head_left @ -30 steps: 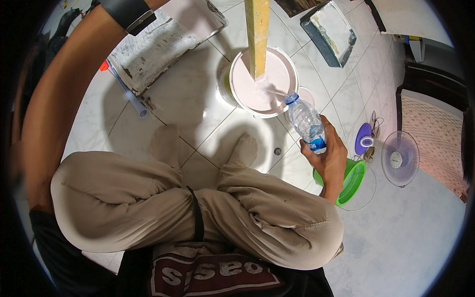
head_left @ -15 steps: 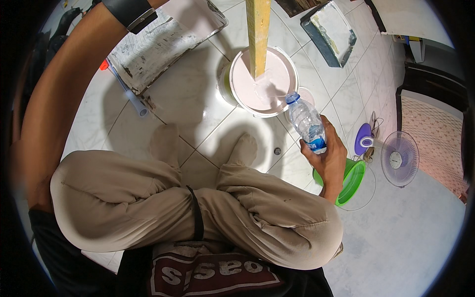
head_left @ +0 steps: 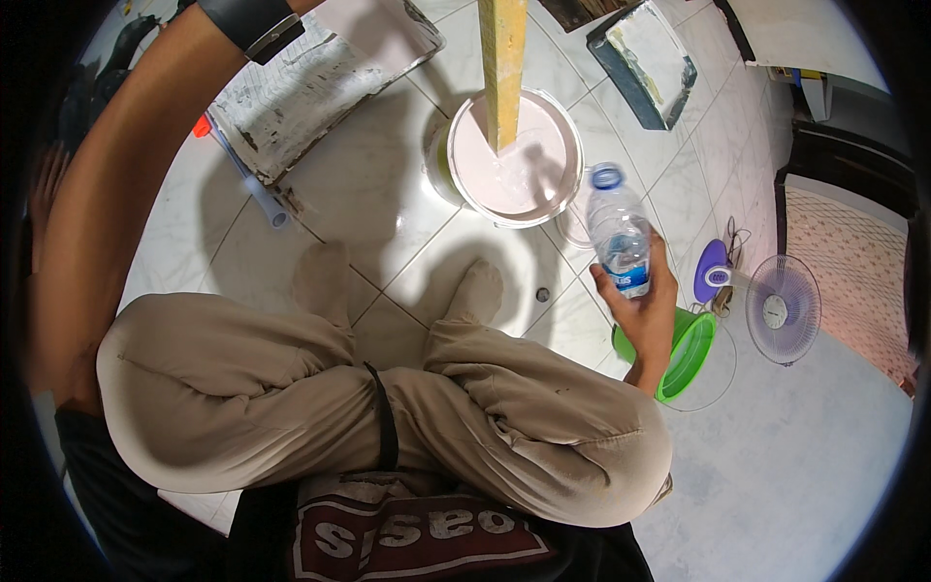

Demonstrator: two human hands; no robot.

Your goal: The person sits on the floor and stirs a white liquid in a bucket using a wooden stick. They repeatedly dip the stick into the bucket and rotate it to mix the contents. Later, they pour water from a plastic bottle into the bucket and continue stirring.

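My right hand [head_left: 640, 301] is closed round the lower part of a clear plastic bottle [head_left: 618, 223] with a blue label and blue neck ring. The bottle's neck is beside the right rim of a white paint bucket [head_left: 456, 179], apart from it. Pale pinkish-white paint [head_left: 533, 184] fills much of the bucket, and a yellowish wooden stick [head_left: 504, 78] stands in it, running past the top edge. My left arm [head_left: 145, 145], wearing a black wristband [head_left: 254, 27], reaches up the left side; its hand lies beyond the top edge.
A paint-smeared tray [head_left: 310, 97] lies at upper left beside a blue-grey handled tool [head_left: 257, 189]. A dark tray [head_left: 645, 63] is at upper right. A green bucket [head_left: 689, 359] and a purple fan [head_left: 781, 310] stand at right. Fingers [head_left: 47, 179] of uncertain owner show at far left.
My right hand has swung the bottle's neck right and back from above the bucket's rim, tipping it more upright. The stick's upper end has shifted slightly left.
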